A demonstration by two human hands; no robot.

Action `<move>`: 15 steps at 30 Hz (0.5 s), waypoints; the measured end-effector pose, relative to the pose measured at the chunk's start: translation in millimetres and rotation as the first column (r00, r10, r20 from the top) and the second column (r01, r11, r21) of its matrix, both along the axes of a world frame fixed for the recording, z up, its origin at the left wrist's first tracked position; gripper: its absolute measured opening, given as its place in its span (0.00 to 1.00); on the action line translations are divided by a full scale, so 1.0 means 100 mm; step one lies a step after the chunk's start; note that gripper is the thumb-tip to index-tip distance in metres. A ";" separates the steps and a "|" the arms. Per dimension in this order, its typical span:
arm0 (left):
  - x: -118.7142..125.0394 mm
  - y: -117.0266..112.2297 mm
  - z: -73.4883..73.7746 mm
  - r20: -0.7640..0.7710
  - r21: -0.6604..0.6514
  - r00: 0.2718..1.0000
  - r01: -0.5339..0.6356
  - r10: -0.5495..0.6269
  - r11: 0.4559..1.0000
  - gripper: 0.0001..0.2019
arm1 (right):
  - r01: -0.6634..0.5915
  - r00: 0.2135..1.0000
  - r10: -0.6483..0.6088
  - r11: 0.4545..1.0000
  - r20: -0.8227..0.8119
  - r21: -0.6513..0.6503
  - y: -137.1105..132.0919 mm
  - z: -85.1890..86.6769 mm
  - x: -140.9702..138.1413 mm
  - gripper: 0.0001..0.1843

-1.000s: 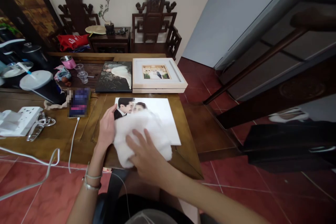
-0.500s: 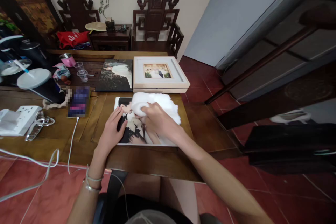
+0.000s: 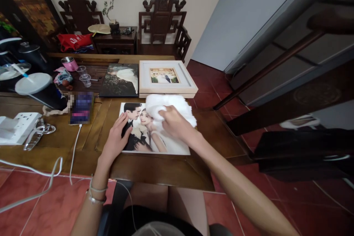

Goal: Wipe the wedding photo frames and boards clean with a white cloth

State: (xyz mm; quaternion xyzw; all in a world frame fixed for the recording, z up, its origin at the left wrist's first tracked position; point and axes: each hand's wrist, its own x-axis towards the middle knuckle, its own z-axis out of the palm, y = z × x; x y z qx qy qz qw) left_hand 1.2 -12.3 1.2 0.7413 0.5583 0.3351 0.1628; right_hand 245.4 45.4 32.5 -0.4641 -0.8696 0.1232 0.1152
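Note:
A wedding photo panel (image 3: 156, 142) lies flat near the front edge of the wooden table. My left hand (image 3: 117, 132) rests on its left edge, fingers stretched out and holding nothing. A bunched white cloth (image 3: 181, 105) covers the panel's upper right part and reaches past its right edge. My right hand (image 3: 175, 123) is closed on the cloth and presses it to the photo. Part of the panel is hidden under the cloth and my right forearm.
Behind the panel lie a framed picture (image 3: 168, 77) and a dark photo panel (image 3: 119, 80). To the left are a phone (image 3: 81, 108) on a cable, a lidded tumbler (image 3: 41, 90), a power strip (image 3: 20, 129), a clear hair clip (image 3: 40, 132) and a pink cup (image 3: 69, 64).
My right hand has slid the cloth to the right across the photo, uncovering the two faces in it. My left hand stays at the left edge.

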 end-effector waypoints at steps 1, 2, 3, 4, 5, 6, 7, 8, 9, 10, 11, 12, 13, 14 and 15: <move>0.01 0.00 0.00 -0.002 -0.001 1.000 -0.004 0.004 1.000 0.22 | 0.029 0.999 -0.030 0.999 0.018 0.036 -0.05 -0.02 0.12 0.18; 0.02 -0.01 -0.01 -0.003 -0.001 1.000 -0.007 0.007 1.000 0.22 | 0.047 0.998 -0.049 0.997 0.030 0.063 -0.12 -0.03 0.21 0.17; 0.02 -0.01 0.00 -0.004 -0.002 1.000 -0.010 0.010 1.000 0.23 | 0.049 0.998 -0.052 0.996 0.040 0.078 -0.22 -0.04 0.27 0.16; 0.03 -0.01 0.01 -0.005 -0.003 1.000 -0.011 0.011 1.000 0.23 | 0.036 0.998 -0.040 0.996 0.043 0.086 -0.34 -0.05 0.30 0.16; 0.03 -0.01 0.02 -0.008 -0.007 1.000 -0.012 0.012 1.000 0.23 | 0.015 0.999 -0.018 0.996 0.041 0.089 -0.49 -0.06 0.31 0.15; 0.03 -0.01 0.03 -0.010 -0.014 1.000 -0.012 0.012 1.000 0.23 | -0.009 0.999 0.006 0.996 0.032 0.093 -0.65 -0.06 0.31 0.15; 0.03 -0.01 0.04 -0.013 -0.025 1.000 -0.012 0.012 1.000 0.23 | -0.030 0.999 0.029 0.994 0.018 0.101 -0.82 -0.06 0.29 0.15; 0.02 -0.01 0.06 -0.015 -0.036 1.000 -0.010 0.010 0.999 0.23 | -0.052 0.999 0.052 0.992 0.003 0.112 -0.98 -0.05 0.27 0.16; 0.02 0.00 0.07 -0.018 -0.047 1.000 -0.006 0.005 0.999 0.23 | -0.069 0.997 0.072 0.989 -0.013 0.127 -1.13 -0.03 0.24 0.16; 0.02 0.00 0.07 -0.021 -0.054 1.000 -0.004 0.002 0.999 0.23 | -0.085 0.996 0.089 0.987 -0.026 0.136 -1.24 -0.01 0.22 0.17; 0.01 0.00 0.07 -0.025 -0.056 1.000 -0.001 0.000 0.998 0.23 | -0.099 0.994 0.104 0.986 -0.033 0.133 -1.32 0.03 0.20 0.18; 0.01 0.00 0.07 -0.029 -0.052 1.000 0.003 -0.005 0.999 0.22 | -0.108 0.993 0.113 0.987 -0.035 0.121 -1.35 0.06 0.18 0.19; 0.01 0.00 0.07 -0.033 -0.044 0.999 0.008 -0.009 0.999 0.22 | -0.114 0.992 0.118 0.988 -0.033 0.102 -1.34 0.10 0.17 0.20; 0.01 0.00 0.06 -0.036 -0.033 0.999 0.012 -0.014 0.999 0.22 | -0.114 0.993 0.117 0.990 -0.029 0.081 -1.28 0.14 0.17 0.20; 0.01 -0.01 0.06 -0.037 -0.023 0.999 0.017 -0.018 1.000 0.22 | -0.105 0.994 0.107 0.992 -0.025 0.066 -1.18 0.18 0.16 0.20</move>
